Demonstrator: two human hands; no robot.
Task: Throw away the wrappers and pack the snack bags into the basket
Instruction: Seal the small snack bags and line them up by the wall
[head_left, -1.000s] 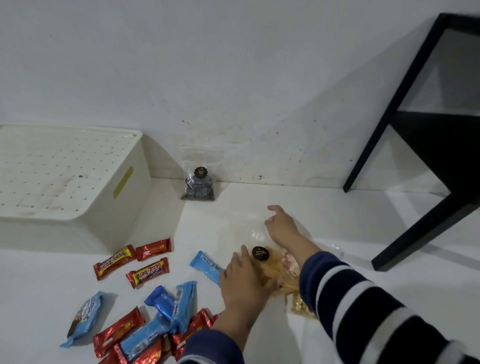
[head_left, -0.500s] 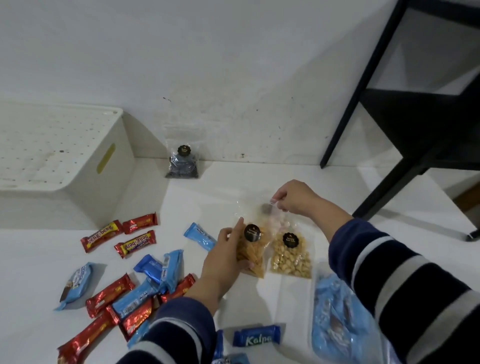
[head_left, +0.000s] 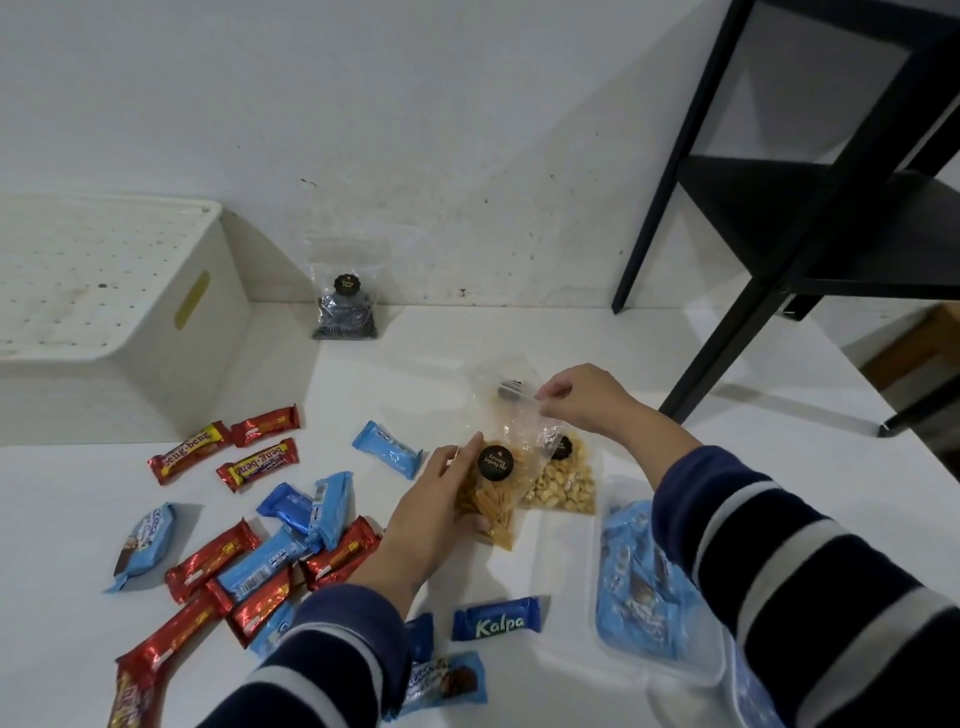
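My left hand (head_left: 434, 506) grips a clear snack bag of yellow sticks (head_left: 493, 493) with a black round label, lifted a little off the white table. My right hand (head_left: 582, 397) pinches the top edge of another clear bag (head_left: 511, 400) behind it. A bag of pale nuts (head_left: 563, 480) lies flat just to the right. A bag of dark snacks (head_left: 345, 309) leans against the wall. The white perforated basket (head_left: 171, 312) stands at the far left. Red and blue bar wrappers (head_left: 260, 551) lie scattered at the left.
A clear bag of blue packets (head_left: 639, 587) lies under my right forearm. A dark blue Kalpa bar (head_left: 496, 618) sits near the front. A black metal shelf frame (head_left: 769, 218) stands at the right on the white table (head_left: 519, 338).
The view has tilted down and shifted. Both hands have lifted the clear bags off the table; the nut bag and blue packets have come into view.
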